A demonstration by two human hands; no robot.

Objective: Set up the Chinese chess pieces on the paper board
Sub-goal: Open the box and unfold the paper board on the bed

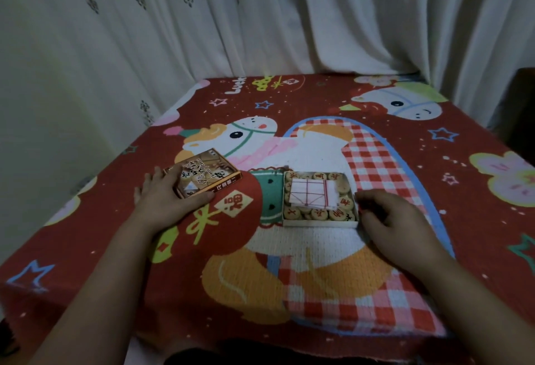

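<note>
A small open box [320, 222] sits in the middle of the table, filled with round wooden chess pieces [320, 214] marked in red. A folded paper board [314, 193] with red lines lies on top of the pieces. The brown printed box lid [207, 172] lies to the left, tilted, and my left hand [168, 199] grips its near edge with thumb under and fingers along the side. My right hand [389, 219] rests just right of the box, fingers curled at its right wall; whether they touch it is unclear.
A red cartoon-printed cloth [405, 162] covers the table. White patterned curtains [260, 17] hang close behind the far edge. A dark object [524, 109] stands at the far right beyond the table.
</note>
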